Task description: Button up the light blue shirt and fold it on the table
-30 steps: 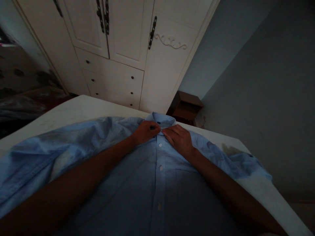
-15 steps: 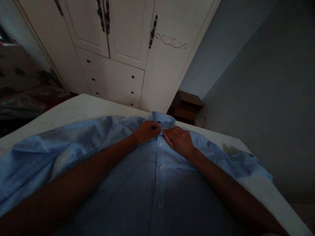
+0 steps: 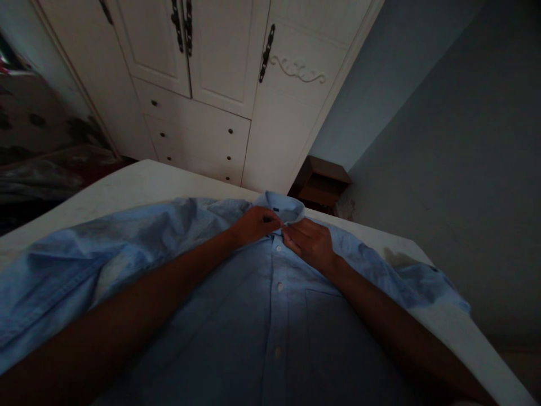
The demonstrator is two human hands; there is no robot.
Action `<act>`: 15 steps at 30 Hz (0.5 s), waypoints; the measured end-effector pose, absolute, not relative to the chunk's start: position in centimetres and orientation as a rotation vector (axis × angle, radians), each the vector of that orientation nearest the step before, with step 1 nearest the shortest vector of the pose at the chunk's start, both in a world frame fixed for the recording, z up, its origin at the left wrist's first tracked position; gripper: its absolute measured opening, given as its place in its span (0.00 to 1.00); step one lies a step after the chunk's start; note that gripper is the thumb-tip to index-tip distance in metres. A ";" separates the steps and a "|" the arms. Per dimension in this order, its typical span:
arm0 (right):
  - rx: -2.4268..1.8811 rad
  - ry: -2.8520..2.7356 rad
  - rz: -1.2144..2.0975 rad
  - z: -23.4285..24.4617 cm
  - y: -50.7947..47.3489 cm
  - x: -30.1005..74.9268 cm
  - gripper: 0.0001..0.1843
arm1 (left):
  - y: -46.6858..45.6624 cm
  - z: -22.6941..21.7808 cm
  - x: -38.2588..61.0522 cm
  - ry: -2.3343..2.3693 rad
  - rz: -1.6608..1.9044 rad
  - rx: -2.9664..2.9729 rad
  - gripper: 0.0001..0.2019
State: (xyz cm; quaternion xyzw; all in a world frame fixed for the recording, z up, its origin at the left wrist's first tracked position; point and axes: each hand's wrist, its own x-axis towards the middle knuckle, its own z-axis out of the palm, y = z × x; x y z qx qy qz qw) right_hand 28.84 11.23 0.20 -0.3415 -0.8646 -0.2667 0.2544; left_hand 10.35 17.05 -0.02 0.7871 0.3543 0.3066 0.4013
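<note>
Here, nearest the viewer, the body of a light-blue button-up shirt (image 3: 228, 316) lies front up across the near and middle part of a white table (image 3: 164, 176), its collar end toward the far edge. A white button (image 3: 278, 353) sits low on the placket (image 3: 279, 321), with two more in line beyond it, and a chest pocket (image 3: 323, 321) shows to the right of them, partly behind the right forearm. One sleeve (image 3: 80, 254) spreads left, rumpled; the other (image 3: 418, 285) reaches toward the table's right edge.

Farther on, both hands meet at the front of the collar (image 3: 291, 208). The left hand (image 3: 256, 224) is narrowed to a pinch on the fabric there; the right hand (image 3: 310, 241), fingers bent and close together, grips the collar front just beside it. Their fingertips nearly touch, and the exact bit between them is too small to make out. A small dark label (image 3: 276, 210) shows inside the collar.

Past the table stand a brown wooden nightstand (image 3: 327, 167) and, to its left, a white wardrobe (image 3: 220, 73) with dark handles and drawer knobs.
</note>
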 end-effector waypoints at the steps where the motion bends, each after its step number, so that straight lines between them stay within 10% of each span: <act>1: -0.912 -2.353 -0.733 0.2 11.3 28.9 0.10 | 17.1 0.0 10.3 0.890 0.768 1.985 0.12; 15: -0.676 -2.311 -0.803 -0.7 12.4 30.2 0.03 | 16.9 0.1 10.5 0.849 0.795 1.921 0.14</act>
